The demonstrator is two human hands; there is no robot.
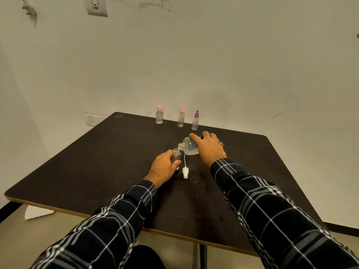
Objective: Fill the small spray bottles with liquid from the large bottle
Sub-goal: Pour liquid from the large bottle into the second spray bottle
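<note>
My left hand (163,167) grips a small open spray bottle (176,154), upright on the dark table (97,171). My right hand (207,147) holds the large clear bottle (188,146) tipped on its side, its open mouth just above the small bottle's neck. Clear liquid lies in the large bottle's lower part. A white spray cap with its tube (185,171) lies on the table between my hands.
Three small bottles stand in a row near the table's far edge: a pink-capped one (159,115), a pink spray bottle (181,117) and a purple spray bottle (195,121). A wall stands close behind the table. White paper (37,212) lies on the floor at left.
</note>
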